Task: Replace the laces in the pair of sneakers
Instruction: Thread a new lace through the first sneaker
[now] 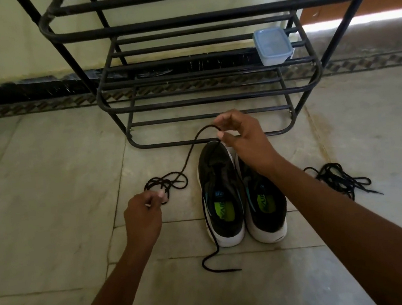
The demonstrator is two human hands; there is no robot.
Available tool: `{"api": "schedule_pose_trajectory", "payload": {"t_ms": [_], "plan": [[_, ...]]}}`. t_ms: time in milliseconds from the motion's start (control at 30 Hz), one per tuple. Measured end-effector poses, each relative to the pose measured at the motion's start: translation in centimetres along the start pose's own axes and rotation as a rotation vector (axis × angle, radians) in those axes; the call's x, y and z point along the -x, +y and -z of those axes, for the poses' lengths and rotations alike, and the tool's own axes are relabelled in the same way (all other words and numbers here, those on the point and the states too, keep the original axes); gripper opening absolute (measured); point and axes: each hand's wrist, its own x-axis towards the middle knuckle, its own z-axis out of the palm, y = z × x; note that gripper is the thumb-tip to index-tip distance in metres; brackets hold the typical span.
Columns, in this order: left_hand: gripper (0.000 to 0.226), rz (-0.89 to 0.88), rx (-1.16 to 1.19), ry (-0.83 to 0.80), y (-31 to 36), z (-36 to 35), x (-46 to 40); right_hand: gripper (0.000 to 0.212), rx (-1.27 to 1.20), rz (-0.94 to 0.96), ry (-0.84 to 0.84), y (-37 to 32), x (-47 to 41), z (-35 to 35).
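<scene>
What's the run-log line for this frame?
right hand: pinches lace over left sneaker | left hand: holds lace coil | spare laces: floor, right

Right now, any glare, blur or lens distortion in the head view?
Head view: rack bars bow from wide-angle distortion; blown-out strip at upper right on the wall; left hand fingertips slightly blurred; sneakers dim, lace still readable.
</scene>
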Motion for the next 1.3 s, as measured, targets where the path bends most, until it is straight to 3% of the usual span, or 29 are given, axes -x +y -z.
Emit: {"api": "schedule_pose_trajectory", "payload": {"t_ms": [133,233,367,567,733,933,1067,1200,1300], "plan": [[0.022,-0.025,0.071,-0.022,2.6,-1.0,0.1,0.025,0.33,-0.24,0.067,0.7,1.6,-0.2],[0.021,-0.025,0.19,-0.141,5.2,-2.0,-0.6,0.015,0.371,-0.458,-0.119,0.8,2.6,-0.1],[0.022,-0.056,0.271,-0.255,7.4,-3.9,-2.3,0.027,0.566,-0.34,-0.35,1.0,3.6,-0.9],[0.007,0.038,0.373,-0.328,8.6,-6.4,-4.0,0.035,0.792,-0.123,-0.34,2.1,4.1,-2.2],[0.006,0.008,0.414,-0.287,8.7,-7.3,-3.9,0.012,0.751,-0.094,-0.237,3.1,4.1,-2.5],[0.012,-0.03,0.332,-0.16,8.2,-8.4,-3.2,0.021,0.688,-0.214,-0.185,4.2,2.9,-1.5],[0.002,-0.022,0.263,-0.159,7.7,-9.3,-2.5,0.018,0.621,-0.292,-0.173,4.7,2.5,-1.0],[0.008,0.053,0.338,-0.178,7.7,-9.8,-2.3,0.011,0.595,-0.337,-0.168,5.1,2.1,-0.9],[0.011,0.013,0.263,-0.191,7.6,-9.9,-2.5,0.011,0.578,-0.352,-0.175,5.1,2.0,-0.9]]}}
